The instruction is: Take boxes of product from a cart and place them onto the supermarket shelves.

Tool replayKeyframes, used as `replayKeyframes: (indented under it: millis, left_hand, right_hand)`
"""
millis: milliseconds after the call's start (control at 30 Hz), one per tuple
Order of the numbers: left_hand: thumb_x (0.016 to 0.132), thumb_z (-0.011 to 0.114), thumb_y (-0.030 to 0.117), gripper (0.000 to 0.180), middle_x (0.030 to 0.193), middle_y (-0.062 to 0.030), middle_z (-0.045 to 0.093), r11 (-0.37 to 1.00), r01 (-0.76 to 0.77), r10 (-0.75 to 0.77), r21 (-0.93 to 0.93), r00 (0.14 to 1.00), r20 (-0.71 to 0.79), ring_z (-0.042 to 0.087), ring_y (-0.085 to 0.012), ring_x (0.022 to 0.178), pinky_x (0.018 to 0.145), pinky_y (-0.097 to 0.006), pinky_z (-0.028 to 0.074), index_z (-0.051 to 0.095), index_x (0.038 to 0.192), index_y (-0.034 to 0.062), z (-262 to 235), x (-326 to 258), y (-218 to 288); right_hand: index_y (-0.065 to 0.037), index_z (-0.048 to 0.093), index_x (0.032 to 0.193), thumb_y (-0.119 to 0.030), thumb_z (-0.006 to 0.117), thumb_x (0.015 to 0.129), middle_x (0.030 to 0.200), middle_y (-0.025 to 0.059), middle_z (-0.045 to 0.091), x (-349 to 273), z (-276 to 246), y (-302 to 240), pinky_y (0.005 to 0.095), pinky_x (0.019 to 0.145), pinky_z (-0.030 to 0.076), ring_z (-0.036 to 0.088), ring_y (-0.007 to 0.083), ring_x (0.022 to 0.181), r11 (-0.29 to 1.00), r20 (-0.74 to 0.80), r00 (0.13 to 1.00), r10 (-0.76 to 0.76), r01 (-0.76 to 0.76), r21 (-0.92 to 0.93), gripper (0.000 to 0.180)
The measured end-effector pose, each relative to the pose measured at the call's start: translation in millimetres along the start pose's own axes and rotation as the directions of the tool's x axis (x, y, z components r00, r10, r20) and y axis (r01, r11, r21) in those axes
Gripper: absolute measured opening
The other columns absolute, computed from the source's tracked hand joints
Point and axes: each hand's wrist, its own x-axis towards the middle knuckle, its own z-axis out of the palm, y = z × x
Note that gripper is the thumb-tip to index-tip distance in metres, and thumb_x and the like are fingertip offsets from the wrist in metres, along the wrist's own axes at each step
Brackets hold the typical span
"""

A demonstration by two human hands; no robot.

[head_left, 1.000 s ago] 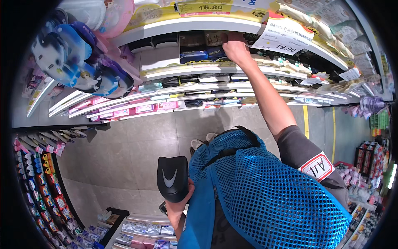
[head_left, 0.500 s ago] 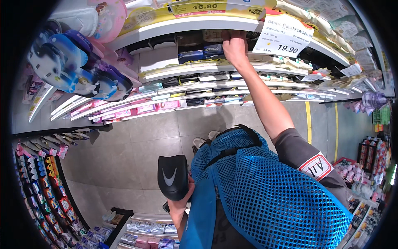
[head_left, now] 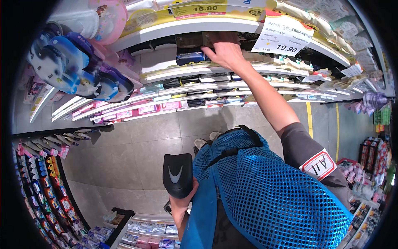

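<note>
My right hand (head_left: 226, 50) reaches into the upper shelf (head_left: 182, 32), resting over a row of dark blue and brown packs (head_left: 190, 57). Its thumb sticks out to the left, apart from the other fingers. Shade under the shelf edge partly hides the fingertips. Low in front of me, my left hand (head_left: 182, 203) is closed round a black handheld device (head_left: 177, 172) with a silver curved mark, shaped like a barcode scanner. Most of its grip is hidden by the fingers.
Blue slippers (head_left: 62, 62) hang at the left of the shelves. A large white price card (head_left: 284, 34) hangs right of my hand. My blue mesh vest (head_left: 269, 186) fills the lower middle. Grey floor tiles (head_left: 141, 145) lie below; packed racks (head_left: 45, 186) stand lower left.
My right hand has shifted left along the packs, and its fingers have spread, thumb out. The black device in my left hand has moved slightly right.
</note>
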Motion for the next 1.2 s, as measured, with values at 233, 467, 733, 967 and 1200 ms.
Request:
replayKeyframes:
  millis: [233,467,733,967,1200]
  left_hand:
    - [0.07,0.07,-0.007,0.026,0.083,-0.0052,0.064,0.998,0.042,-0.041,0.051,0.999,-0.025,0.06,-0.0124,0.077,0.073,-0.026,0.048,0.063,0.094,-0.001,0,1,5]
    - [0.069,0.071,-0.007,0.025,0.082,-0.0059,0.065,0.999,-0.019,0.02,0.035,1.0,-0.011,0.06,-0.0124,0.076,0.073,-0.026,0.048,0.064,0.093,-0.0012,-1,1,2]
    - [0.069,0.071,-0.006,0.024,0.079,-0.0057,0.065,0.998,-0.044,0.044,0.039,0.999,-0.01,0.061,-0.0125,0.073,0.071,-0.026,0.048,0.063,0.091,-0.0017,-2,4,-1]
    - [0.069,0.071,-0.005,0.025,0.078,-0.0057,0.065,0.998,-0.049,0.049,0.028,0.999,0.001,0.061,-0.0123,0.073,0.07,-0.026,0.048,0.063,0.093,-0.0018,-3,9,-3]
    - [0.068,0.074,-0.002,0.027,0.08,-0.0055,0.065,0.998,-0.03,0.032,0.061,0.999,-0.021,0.06,-0.0122,0.073,0.07,-0.026,0.047,0.062,0.093,-0.0015,-1,13,-8]
  right_hand:
    - [-0.013,0.028,0.141,-0.054,0.054,0.078,0.14,0.0186,0.033,16,9,-1,0.0607,0.104,0.017,0.028,0.0367,0.131,0.971,0.192,0.978,0.084,-0.036,-0.238,0.08]
    - [-0.012,0.023,0.142,-0.05,0.054,0.08,0.143,0.0188,0.032,33,-1,-5,0.0519,0.106,0.023,0.03,0.0373,0.131,0.97,0.416,0.889,0.193,-0.109,-0.217,0.079]
    - [-0.008,0.046,0.127,-0.05,0.056,0.077,0.128,0.0173,0.05,49,-7,-4,0.044,0.097,0.04,0.05,0.0338,0.115,0.986,0.46,0.879,0.128,-0.061,-0.156,0.065]
    - [-0.008,0.054,0.119,-0.047,0.056,0.076,0.119,0.0163,0.056,47,-8,-2,0.0425,0.092,0.045,0.055,0.0321,0.105,0.982,0.426,0.897,0.115,-0.039,-0.182,0.058]
    - [-0.01,0.048,0.127,-0.051,0.054,0.077,0.126,0.0183,0.05,41,4,-3,0.0438,0.098,0.039,0.049,0.0335,0.115,0.98,0.362,0.917,0.167,-0.115,-0.161,0.065]
